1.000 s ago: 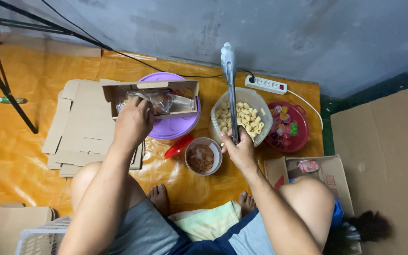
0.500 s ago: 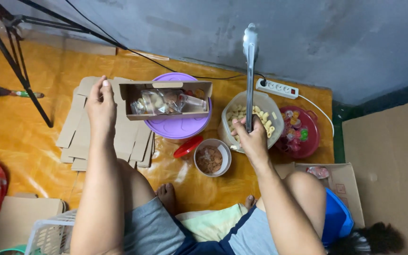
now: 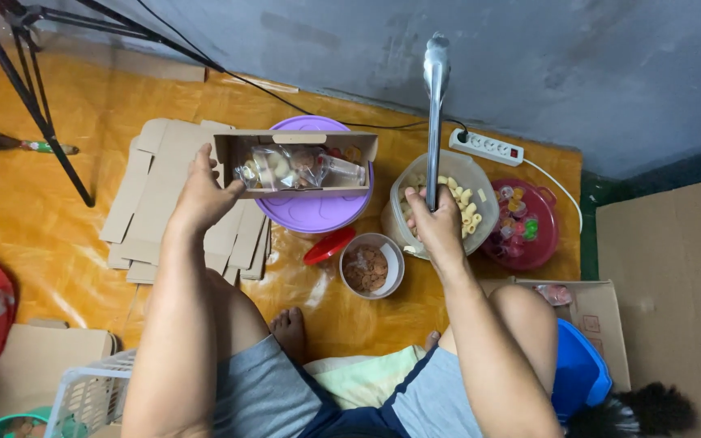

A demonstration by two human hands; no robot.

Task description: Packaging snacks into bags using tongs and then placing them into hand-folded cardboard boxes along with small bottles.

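Cardboard box [image 3: 295, 166] sits on purple lid [image 3: 314, 212], few wrapped snacks inside, still room. My left hand [image 3: 201, 195] clamps box's left end. My right hand [image 3: 436, 223] closed round metal tongs [image 3: 435, 113], upright over tub of pale crackers [image 3: 470, 212]. Small cup of brown snacks [image 3: 372, 264], red jelly bowl [image 3: 522, 231] near. Flat boxes [image 3: 160, 203] on floor, unfolded.

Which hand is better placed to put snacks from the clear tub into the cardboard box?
Right hand: it holds the metal tongs above the clear tub. Left hand grips the cardboard box.
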